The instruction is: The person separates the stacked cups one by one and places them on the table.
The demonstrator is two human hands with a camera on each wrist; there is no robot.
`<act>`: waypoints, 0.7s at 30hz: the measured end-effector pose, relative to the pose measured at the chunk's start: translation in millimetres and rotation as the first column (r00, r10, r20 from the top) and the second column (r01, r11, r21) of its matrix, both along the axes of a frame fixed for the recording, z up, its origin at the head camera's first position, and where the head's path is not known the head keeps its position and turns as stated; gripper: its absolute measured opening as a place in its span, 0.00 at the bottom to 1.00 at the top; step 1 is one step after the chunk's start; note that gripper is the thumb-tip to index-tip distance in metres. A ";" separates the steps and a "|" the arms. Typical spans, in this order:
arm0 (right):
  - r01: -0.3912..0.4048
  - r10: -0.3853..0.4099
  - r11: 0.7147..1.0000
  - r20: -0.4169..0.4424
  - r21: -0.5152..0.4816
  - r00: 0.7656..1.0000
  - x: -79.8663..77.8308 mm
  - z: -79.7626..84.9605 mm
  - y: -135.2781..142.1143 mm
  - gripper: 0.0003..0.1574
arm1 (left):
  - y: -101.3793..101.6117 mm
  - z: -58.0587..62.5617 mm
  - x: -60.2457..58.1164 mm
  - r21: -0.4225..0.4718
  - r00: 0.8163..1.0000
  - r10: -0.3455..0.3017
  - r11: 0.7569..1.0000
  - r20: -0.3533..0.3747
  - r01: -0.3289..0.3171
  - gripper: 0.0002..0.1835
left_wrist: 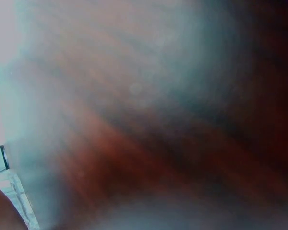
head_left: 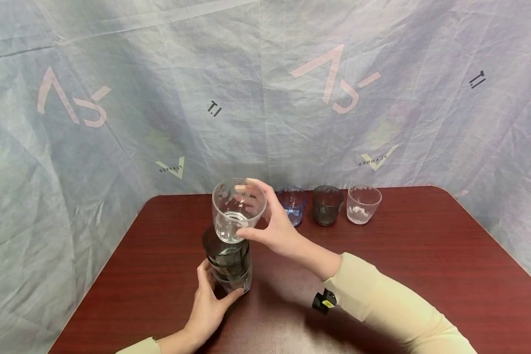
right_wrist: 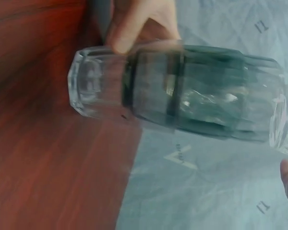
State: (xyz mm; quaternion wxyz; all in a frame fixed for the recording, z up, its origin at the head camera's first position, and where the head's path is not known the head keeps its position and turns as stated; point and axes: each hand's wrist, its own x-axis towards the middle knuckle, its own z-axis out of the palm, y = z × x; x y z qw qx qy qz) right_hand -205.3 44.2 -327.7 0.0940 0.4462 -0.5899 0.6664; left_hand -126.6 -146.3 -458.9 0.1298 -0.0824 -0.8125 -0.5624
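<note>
Between the thumb and fingers of my right hand (head_left: 276,228) is an upright clear glass (head_left: 225,204). Its base sits at the mouth of a dark grey glass (head_left: 226,265), and the right wrist view suggests it reaches a little inside. That dark glass is part of a nested stack with a clear glass (right_wrist: 89,79) at the bottom; how many are nested is hard to tell. Low on the stack, my left hand (head_left: 207,305) grips it with thumb and fingers on either side. The left wrist view is mostly blurred, with a bit of glass at its lower left.
Along the back of the dark red table (head_left: 407,275) stand a blue glass (head_left: 293,209), a dark grey glass (head_left: 327,209) and a clear glass (head_left: 364,204), side by side. A grey printed cloth (head_left: 256,98) hangs behind. A small black device (head_left: 324,301) is by the right sleeve.
</note>
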 end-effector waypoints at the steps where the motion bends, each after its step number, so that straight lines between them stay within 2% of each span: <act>1: 0.012 -0.012 1.000 0.004 0.001 1.000 0.2 1.8 2.5 0.58 | 0.0 0.1 -0.2 0.002 1.000 0.001 1.000 0.005 -0.001 0.50; 5: 0.049 -0.049 0.999 0.007 -0.003 0.999 -0.1 5.4 14.7 0.60 | -0.4 0.2 0.4 -0.013 1.000 0.003 1.000 0.022 -0.002 0.50; 11: 0.123 -0.124 0.992 -0.006 -0.032 0.992 -4.7 0.0 42.8 0.60 | -0.3 -1.0 0.8 -0.021 0.999 0.003 1.000 0.037 -0.002 0.51; 21: 0.273 -0.272 0.960 0.023 -0.063 0.962 -7.4 -18.4 120.1 0.53 | 0.1 0.3 1.7 -0.009 1.000 0.004 1.000 0.024 -0.003 0.51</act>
